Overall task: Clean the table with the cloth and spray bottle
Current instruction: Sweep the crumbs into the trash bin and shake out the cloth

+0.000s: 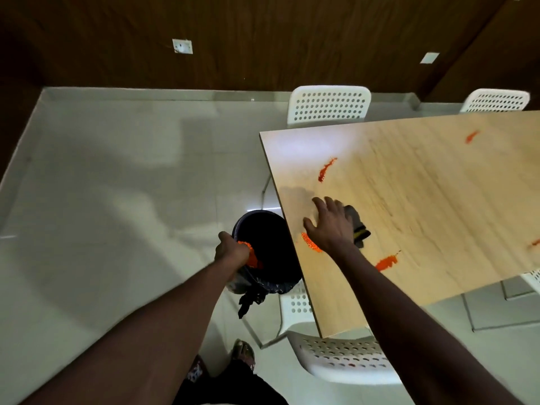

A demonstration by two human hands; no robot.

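Head | left fingers (238, 249) clench bin (263, 213) rim | right fingers (320, 204) splayed flat on cloth (358, 227), long axis near-far

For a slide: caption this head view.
Right hand presses a cloth on the orange-stained table; left hand grips a dark bin beside it.

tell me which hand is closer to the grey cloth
Right. The right hand rests on the cloth on the table; the left hand is off the table, gripping the rim of the dark bin beside its edge.
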